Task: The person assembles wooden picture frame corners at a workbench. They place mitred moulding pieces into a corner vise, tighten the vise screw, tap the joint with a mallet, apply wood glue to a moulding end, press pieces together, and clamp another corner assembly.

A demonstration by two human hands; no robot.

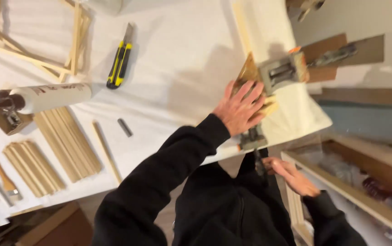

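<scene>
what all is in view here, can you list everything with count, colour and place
white cloth-covered table: one, white, fills the middle and left
metal corner clamp: one, grey with orange, table's right corner
pale wooden frame pieces in the clamp: count unclear, light wood, under the left hand
yellow and black utility knife: one, upper middle of table
white sealant tube with brown nozzle: one, left side
bundles of thin wooden strips: two bundles, pale wood, lower left
assembled wooden frames: stacked, pale wood, top left
small wood-handled paintbrush: one, far lower left
short grey metal piece: one, mid table
left hand: flat on the clamped wood
right hand: below the table edge, on a dark handle; grip unclear
</scene>
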